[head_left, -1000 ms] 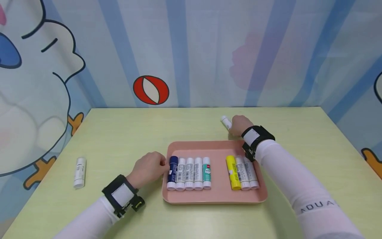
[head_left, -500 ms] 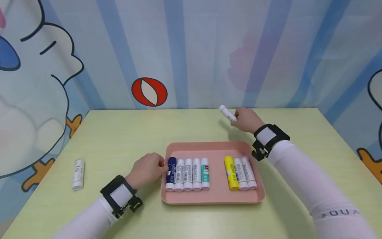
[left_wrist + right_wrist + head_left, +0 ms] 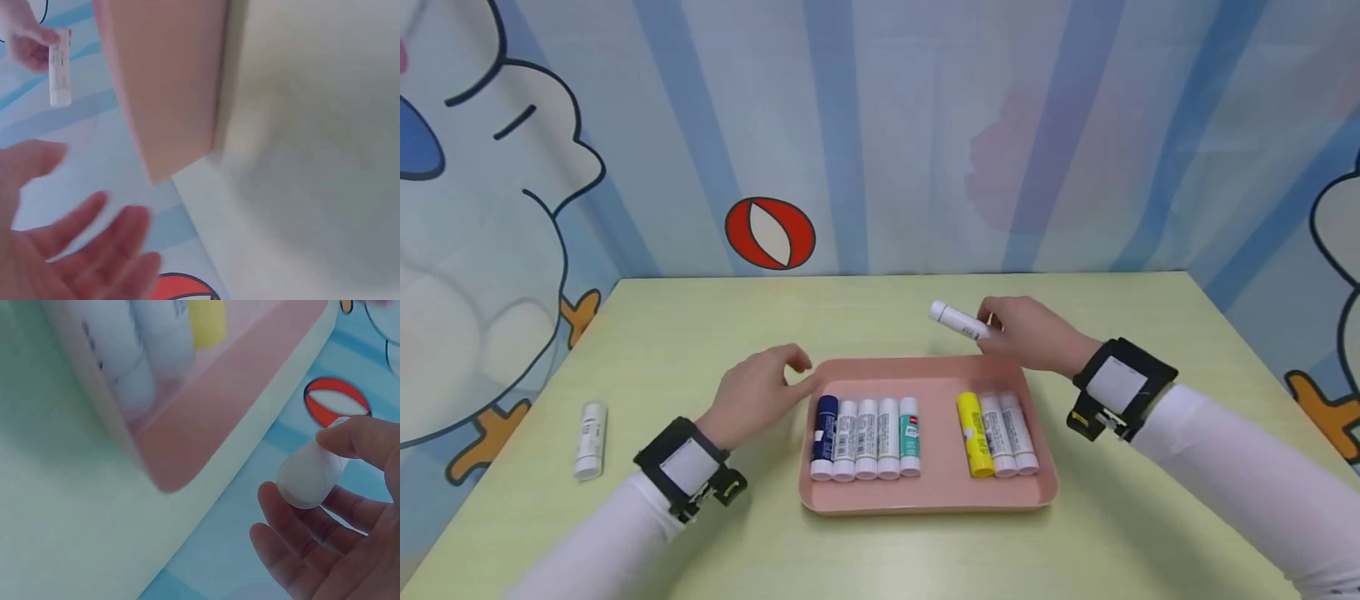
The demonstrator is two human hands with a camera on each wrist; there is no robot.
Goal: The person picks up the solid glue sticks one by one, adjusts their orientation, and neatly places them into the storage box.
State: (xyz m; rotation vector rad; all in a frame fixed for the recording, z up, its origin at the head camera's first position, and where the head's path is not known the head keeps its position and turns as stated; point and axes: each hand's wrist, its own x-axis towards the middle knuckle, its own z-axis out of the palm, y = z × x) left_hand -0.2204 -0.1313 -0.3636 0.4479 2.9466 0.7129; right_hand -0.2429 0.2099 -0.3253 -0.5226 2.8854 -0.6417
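At the left of the frame a lone glue stick point(image 3: 590, 439) lies on the tabletop point(image 3: 700, 317); the left hand point(image 3: 752, 402) is held open, lifted off the blue stick point(image 3: 823, 425) it touched before; the tray point(image 3: 925, 492) holds two rows; the right hand point(image 3: 1030, 333), pinching a white stick point(image 3: 957, 321), has been brought back over the tray's far edge. Placing seems in hand; lowering into the middle gap is likely needed next.
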